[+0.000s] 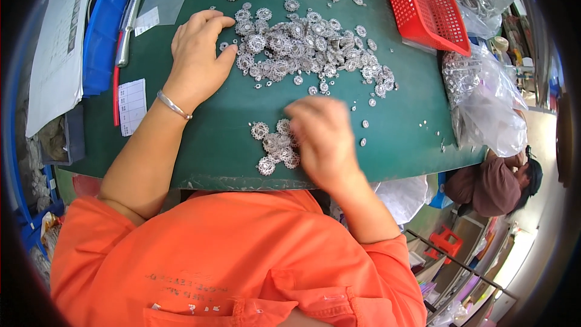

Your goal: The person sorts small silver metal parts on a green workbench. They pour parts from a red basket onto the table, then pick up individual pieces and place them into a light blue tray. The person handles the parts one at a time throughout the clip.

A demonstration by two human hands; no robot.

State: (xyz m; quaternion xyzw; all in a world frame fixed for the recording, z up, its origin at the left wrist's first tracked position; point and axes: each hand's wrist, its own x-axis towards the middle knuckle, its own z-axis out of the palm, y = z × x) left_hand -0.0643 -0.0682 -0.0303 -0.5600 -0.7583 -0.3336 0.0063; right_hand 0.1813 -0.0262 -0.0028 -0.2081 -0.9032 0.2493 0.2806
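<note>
A large heap of small silvery filigree pieces (302, 45), round and lace-like, is spread over the green tabletop. At its left edge my left hand (200, 51) rests on the table, thumb and fingers apart, with nothing visible in it; the fingertips are right beside the outermost pieces. Closer to me sits a small cluster of the same filigree pieces (277, 146). My right hand (324, 136) is over the right side of this cluster, smeared by motion. Its fingers bend down and their tips are blurred, so whether it holds a piece is hidden.
A red perforated basket (423, 6) stands at the far right, with clear plastic bags (484, 97) of metal parts by it. Along the left lie a blue tray (109, 30), a silver-and-red pen-like tool (124, 45) and paper labels (132, 106). Another person (496, 184) is off to the right.
</note>
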